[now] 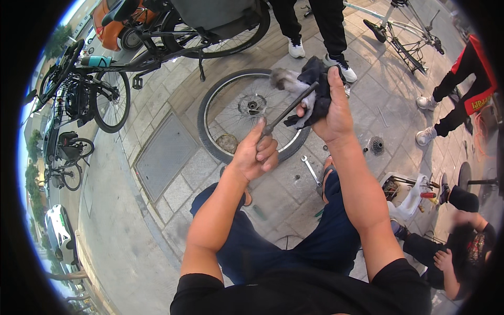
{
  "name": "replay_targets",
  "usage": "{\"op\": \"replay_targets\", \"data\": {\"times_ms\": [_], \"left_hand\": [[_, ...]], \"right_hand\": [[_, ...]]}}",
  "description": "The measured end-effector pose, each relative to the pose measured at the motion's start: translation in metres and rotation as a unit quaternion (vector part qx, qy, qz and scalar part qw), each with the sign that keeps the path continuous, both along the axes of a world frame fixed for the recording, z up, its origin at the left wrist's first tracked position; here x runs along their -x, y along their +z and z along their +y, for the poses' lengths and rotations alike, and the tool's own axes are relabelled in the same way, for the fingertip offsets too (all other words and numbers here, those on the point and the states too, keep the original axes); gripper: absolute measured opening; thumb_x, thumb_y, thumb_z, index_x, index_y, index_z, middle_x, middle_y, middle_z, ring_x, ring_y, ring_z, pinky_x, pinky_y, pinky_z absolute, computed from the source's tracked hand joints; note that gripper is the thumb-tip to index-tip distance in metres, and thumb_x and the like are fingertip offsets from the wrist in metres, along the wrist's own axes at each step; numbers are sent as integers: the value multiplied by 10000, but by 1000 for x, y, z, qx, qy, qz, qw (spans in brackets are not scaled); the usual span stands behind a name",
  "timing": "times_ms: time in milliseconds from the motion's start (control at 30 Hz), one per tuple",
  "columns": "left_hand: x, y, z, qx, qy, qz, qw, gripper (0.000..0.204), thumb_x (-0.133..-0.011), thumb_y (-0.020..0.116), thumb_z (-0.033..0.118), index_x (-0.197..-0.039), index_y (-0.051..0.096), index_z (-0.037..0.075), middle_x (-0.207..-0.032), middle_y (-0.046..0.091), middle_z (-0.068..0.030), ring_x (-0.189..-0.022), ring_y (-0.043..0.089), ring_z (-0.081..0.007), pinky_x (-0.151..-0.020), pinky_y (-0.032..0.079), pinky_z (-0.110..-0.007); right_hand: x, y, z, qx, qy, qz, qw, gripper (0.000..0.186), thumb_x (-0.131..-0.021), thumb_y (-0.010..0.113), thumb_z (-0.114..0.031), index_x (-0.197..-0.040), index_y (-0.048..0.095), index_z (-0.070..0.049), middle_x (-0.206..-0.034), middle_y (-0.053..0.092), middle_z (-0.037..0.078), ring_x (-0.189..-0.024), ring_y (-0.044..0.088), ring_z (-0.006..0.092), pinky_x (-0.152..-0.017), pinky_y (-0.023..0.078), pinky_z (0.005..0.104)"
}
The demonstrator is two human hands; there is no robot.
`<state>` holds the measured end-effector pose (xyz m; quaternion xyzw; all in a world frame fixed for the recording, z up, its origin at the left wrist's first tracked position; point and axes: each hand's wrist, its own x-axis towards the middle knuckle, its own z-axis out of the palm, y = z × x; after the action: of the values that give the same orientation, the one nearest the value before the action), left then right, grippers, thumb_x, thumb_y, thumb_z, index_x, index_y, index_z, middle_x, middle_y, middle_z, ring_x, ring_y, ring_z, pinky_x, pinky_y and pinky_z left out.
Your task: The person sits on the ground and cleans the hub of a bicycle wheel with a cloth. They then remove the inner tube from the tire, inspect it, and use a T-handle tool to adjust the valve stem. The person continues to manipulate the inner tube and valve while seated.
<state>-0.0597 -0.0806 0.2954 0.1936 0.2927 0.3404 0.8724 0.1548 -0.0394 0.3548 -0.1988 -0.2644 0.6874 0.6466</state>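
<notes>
My left hand is closed around the near end of a dark metal rod; the thumb lies along it. The rod slants up and to the right, thicker near the left hand. My right hand grips a dark rag with greyish-white patches, bunched against the palm. The rod's far end lies against the rag near the right thumb. Below both hands, a bicycle wheel lies flat on the paving, its hub and disc showing. Part of its rim is hidden by my hands and the rag.
A wrench lies by my right foot. Right of it are a sprocket cassette, a hex key and a tub of tools. Bicycles stand at left. People stand ahead and at right; one sits at lower right.
</notes>
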Motion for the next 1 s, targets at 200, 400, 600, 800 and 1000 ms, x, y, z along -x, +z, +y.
{"op": "replay_targets", "data": {"times_ms": [200,400,600,800,1000], "left_hand": [[4,5,-3,-121,-53,-142,981,709,-1132,272,598,-563,329,179,-475,330,23,-360,416,-165,-431,311,-321],[4,9,-1,-101,-23,-194,975,695,-1136,244,593,-578,338,189,-477,340,31,-339,399,-157,-399,302,-315],[2,10,-3,-22,37,-179,983,670,-1122,248,624,-606,365,213,-492,346,58,-333,374,-146,-371,286,-313],[0,11,-4,18,78,-129,988,568,-1095,360,650,-750,448,207,-581,391,73,-374,364,-125,-399,302,-295],[-3,12,0,6,106,-55,993,536,-1070,416,668,-852,491,184,-659,424,64,-447,399,-111,-446,327,-279]], "right_hand": [[4,-2,-7,17,10,-30,999,460,-1096,541,-493,-1170,677,-60,-1030,729,41,-820,696,137,-646,580,332],[18,-12,-11,28,10,-94,995,306,-1017,744,-275,-1187,683,-29,-1059,730,32,-922,693,101,-807,581,271],[22,-14,-20,-26,125,-91,988,315,-947,793,-184,-1201,679,-35,-1067,708,11,-977,654,99,-886,542,281],[29,-21,-17,-10,119,-186,975,269,-883,782,-97,-1128,703,-20,-1018,723,24,-923,672,107,-837,563,287],[28,-20,-16,36,134,-215,967,230,-890,730,-47,-1108,692,16,-977,740,78,-868,717,157,-803,604,314]]}}
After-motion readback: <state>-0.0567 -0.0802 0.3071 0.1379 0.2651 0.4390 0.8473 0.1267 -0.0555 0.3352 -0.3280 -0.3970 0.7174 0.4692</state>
